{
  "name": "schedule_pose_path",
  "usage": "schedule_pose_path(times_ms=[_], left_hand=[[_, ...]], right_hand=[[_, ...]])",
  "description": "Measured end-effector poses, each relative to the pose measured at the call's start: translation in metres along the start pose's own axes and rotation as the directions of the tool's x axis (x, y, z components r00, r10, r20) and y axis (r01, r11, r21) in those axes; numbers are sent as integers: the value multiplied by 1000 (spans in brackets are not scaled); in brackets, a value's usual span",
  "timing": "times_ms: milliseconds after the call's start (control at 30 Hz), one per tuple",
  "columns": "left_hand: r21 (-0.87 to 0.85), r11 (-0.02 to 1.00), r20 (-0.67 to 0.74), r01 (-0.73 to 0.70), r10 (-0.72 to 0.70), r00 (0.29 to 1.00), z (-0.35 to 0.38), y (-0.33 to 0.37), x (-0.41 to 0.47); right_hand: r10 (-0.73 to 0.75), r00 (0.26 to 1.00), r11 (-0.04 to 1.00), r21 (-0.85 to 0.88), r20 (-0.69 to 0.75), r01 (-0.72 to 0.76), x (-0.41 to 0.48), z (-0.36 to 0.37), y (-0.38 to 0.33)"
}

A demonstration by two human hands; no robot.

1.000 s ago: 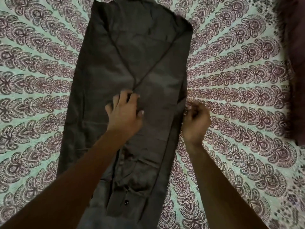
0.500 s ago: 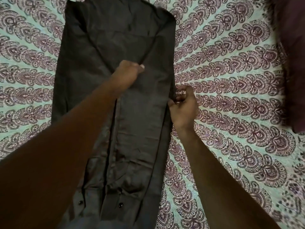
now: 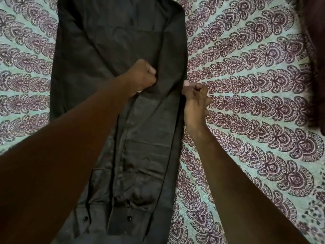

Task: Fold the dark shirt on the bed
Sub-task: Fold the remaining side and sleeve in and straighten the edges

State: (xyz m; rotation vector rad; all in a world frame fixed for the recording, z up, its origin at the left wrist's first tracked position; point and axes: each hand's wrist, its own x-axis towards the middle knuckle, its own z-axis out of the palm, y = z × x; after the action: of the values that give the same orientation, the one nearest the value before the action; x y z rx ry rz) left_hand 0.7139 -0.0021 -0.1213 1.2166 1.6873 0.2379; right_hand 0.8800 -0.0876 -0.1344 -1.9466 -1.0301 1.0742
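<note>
Gripping w/ both | L hand [image 3: 142, 76] fingers curled round cloth mid-shirt | R hand [image 3: 195, 99] pinching rt edge | dark shirt [image 3: 114, 41] flat, lengthwise, long strip w/ sides folded in, on patterned bedsheet [image 3: 246, 85] | buttons [image 3: 129, 218] at near end

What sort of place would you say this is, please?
Most likely a bedroom: a patterned bedsheet fills the view, the dark shirt lies spread flat on it, and the left hand and right hand grip the shirt, folding it.
</note>
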Motion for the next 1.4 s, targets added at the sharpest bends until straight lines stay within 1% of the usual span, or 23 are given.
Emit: schedule_pose_path(times_ms=[67,133,200,267,367,567,633,700,767,800,833,900,933,1000,1100,1200,1300,1333,1367,1400], left_hand=[[6,1000,-16,8,-8,1000,6,5,-4],[-5,1000,-35,28,-29,999,15,7,-5],[-4,998,-79,58,-58,995,23,8,-4],[28,997,-124,71,-67,990,26,10,-5],[40,996,-189,84,-75,979,24,11,-5],[71,995,-227,71,-54,973,22,12,-17],[6,996,-261,85,-80,962,22,15,-19],[-108,989,-272,100,-126,954,21,15,-21],[-187,980,-270,75,-125,955,17,8,-23],[-172,984,-257,56,-100,961,16,3,-24],[-117,992,-257,36,-66,964,13,-5,-24],[-1,1000,-324,29,-28,946,9,-22,-24],[30,999,-364,35,-22,931,6,-28,-25],[62,997,-398,34,-6,917,3,-38,-27],[149,989,-394,-20,78,916,-1,-44,-30],[175,981,-401,-81,146,904,-1,-40,-30],[224,969,-383,-100,182,906,-1,-34,-26],[270,958,-366,-93,191,911,-1,-33,-25],[359,930,-347,-74,207,915,-1,-32,-24],[479,876,-328,-51,233,915,0,-32,-23]], right_hand=[[-49,998,998,45,42,47,3,-1,5],[-83,995,996,15,63,82,8,-1,14],[-119,992,993,-16,49,120,12,-1,18],[-157,987,988,9,36,157,15,-2,21],[-172,985,985,31,23,171,14,-1,22],[-182,983,981,-65,15,182,10,-1,18],[-178,984,977,-120,19,179,11,1,16],[-124,992,969,-209,38,129,14,5,12],[-72,996,953,-292,48,82,19,7,4],[-73,997,942,-325,39,82,22,6,-1],[-91,995,930,-356,27,95,25,6,-5],[-132,991,907,-401,21,129,31,4,-15],[-145,989,901,-409,20,141,36,3,-17],[-160,987,908,-389,24,156,46,3,-24],[-156,987,919,-360,43,161,55,6,-35],[-146,985,921,-352,89,168,63,10,-50],[-133,989,920,-365,60,146,77,17,-62],[-117,992,917,-379,42,124,82,20,-63],[-102,994,913,-395,29,105,86,21,-62],[-98,995,908,-408,21,98,90,23,-61]])
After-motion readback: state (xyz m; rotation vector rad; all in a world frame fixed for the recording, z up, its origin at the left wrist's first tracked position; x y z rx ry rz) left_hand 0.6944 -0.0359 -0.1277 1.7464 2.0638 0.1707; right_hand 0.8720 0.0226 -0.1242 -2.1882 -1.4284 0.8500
